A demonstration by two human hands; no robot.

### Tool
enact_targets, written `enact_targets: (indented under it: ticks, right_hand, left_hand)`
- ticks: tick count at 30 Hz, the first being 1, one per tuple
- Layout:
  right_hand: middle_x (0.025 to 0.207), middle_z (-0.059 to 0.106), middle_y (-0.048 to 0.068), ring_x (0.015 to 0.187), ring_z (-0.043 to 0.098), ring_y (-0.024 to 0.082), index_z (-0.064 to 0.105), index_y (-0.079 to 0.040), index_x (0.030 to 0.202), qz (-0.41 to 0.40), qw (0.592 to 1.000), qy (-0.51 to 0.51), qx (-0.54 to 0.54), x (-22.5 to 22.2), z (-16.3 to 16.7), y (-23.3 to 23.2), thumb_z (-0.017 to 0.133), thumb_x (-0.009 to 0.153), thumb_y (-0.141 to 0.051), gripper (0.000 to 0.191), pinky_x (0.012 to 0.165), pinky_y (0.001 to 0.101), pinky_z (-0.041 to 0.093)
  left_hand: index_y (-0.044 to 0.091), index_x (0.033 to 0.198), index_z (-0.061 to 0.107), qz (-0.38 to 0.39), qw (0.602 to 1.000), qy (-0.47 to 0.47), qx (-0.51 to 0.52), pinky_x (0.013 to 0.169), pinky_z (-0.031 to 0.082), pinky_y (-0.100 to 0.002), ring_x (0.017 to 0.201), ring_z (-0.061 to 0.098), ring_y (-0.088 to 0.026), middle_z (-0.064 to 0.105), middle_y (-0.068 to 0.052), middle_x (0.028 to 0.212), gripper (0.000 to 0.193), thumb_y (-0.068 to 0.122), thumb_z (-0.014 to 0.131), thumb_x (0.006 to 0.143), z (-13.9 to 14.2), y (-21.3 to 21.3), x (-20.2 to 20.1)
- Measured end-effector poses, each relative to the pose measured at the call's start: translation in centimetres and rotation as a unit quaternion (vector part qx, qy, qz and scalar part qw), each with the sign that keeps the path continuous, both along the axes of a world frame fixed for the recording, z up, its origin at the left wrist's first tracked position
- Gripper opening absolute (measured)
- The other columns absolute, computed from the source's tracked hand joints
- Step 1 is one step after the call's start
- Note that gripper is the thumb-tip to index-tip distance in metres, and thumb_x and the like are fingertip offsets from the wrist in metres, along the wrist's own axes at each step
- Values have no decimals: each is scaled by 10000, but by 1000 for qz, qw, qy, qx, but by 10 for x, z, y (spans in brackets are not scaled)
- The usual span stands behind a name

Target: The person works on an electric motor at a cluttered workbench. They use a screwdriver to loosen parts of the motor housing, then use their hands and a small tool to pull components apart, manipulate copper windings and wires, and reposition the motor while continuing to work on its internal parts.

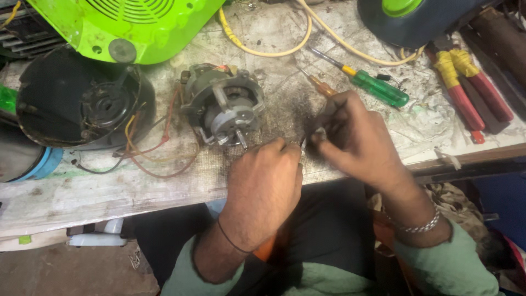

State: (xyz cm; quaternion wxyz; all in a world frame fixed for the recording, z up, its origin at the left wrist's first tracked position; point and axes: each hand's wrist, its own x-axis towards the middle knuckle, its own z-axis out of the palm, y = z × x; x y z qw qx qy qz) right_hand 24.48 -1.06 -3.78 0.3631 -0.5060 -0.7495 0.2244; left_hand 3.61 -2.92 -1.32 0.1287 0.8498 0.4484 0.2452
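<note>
A grey electric motor (224, 107) with a short shaft lies on the dirty workbench (109, 186), with red and yellow wires trailing to its left. My left hand (266, 183) is curled just in front of the motor's shaft, fingertips pinching a small metal part (307, 140). My right hand (356, 137) meets it from the right, fingers closed on the same small piece. What exactly the piece is stays hidden by my fingers. An orange-handled screwdriver (320, 85) lies just beyond my right hand.
A bright green fan housing (137, 24) and a round black base (76, 104) sit at the back left. A green-handled screwdriver (378, 87), red and yellow pliers (466, 82) and a yellow cable (263, 49) lie at the back right. The bench edge runs under my wrists.
</note>
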Motion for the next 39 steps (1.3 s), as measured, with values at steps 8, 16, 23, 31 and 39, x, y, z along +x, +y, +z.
enact_targets:
  ticks: [8,16,23,31,39]
  right_hand:
    - [865,731,103,698,768,165,455,-11,1151,18,997,-57,43,-3,-1,-5,718,921,-71,355,605,268,623]
    - [889,746,103,709,765,160,485,-9,1136,-7,996,-60,72,-11,4,-13,729,900,-76,345,596,259,591]
    - [878,750,104,686,770,154,517,-15,1101,-22,998,-56,35,-10,6,-12,722,880,-66,306,593,269,613]
    - [910,755,88,724,776,152,600,-32,1037,-23,996,-68,55,-11,7,-10,741,903,-67,197,623,266,620]
    - [1003,709,89,907,713,146,606,5,1113,-59,982,179,11,2,-2,-8,716,874,7,263,826,267,613]
  left_hand:
    - [23,892,711,12,1000,-18,-13,719,576,-485,839,720,-368,710,-167,915,127,95,699,788,1,-1,-1]
    - [21,904,705,10,999,-15,-35,714,577,-486,821,717,-371,701,-167,920,137,106,700,797,3,-1,0]
    - [16,880,701,9,999,-9,-46,721,581,-482,827,723,-368,699,-167,907,111,90,699,798,3,0,-1]
    - [10,921,698,12,997,-7,-74,710,581,-476,810,724,-361,700,-156,897,165,142,725,827,6,0,0]
    - [39,932,705,24,997,-7,-78,700,559,-501,814,705,-385,697,-149,886,193,198,755,835,13,-4,-4]
